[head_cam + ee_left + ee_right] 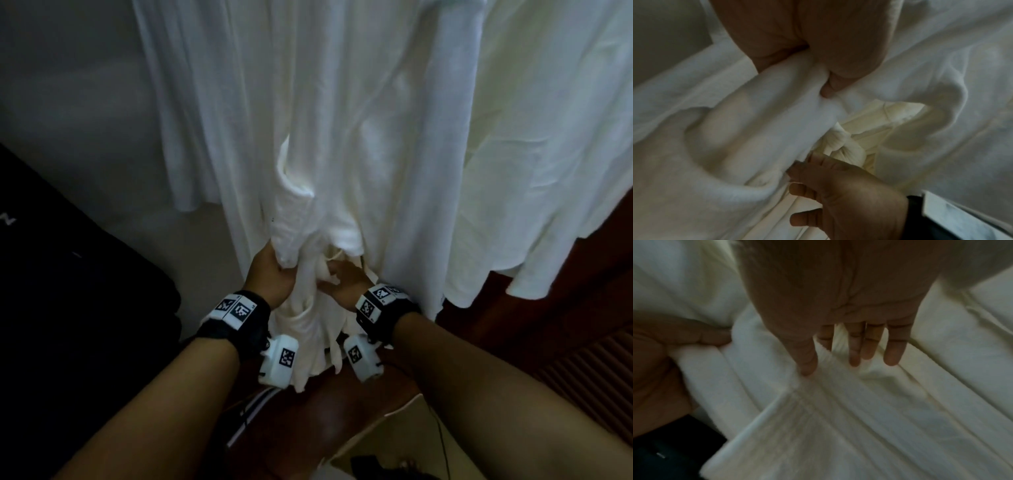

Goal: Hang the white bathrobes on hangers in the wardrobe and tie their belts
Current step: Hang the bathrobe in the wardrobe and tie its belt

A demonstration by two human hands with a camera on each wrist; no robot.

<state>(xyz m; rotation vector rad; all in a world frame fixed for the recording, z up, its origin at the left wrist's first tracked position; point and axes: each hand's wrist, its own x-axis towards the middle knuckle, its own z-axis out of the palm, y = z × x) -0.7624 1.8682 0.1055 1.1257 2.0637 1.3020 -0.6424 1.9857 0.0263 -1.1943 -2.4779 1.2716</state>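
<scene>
Two white bathrobes hang side by side; the nearer bathrobe (308,120) fills the middle and the second bathrobe (548,137) hangs to its right. My left hand (272,274) grips a bunched fold of the nearer robe's front (777,113) at waist height. Just right of it, my right hand (342,279) pinches a strip of the belt (824,356) between thumb and index finger, while its other fingers (894,350) lie straight on the cloth. A tied knot of the belt (840,146) sits between the two hands. Loose belt ends (308,346) hang below my wrists.
A black case (68,308) stands low on the left against a grey wall (68,102). Under the robes is a reddish wooden ledge (342,421), with slatted wood (582,359) to the right. A dark cable (442,442) lies on the floor.
</scene>
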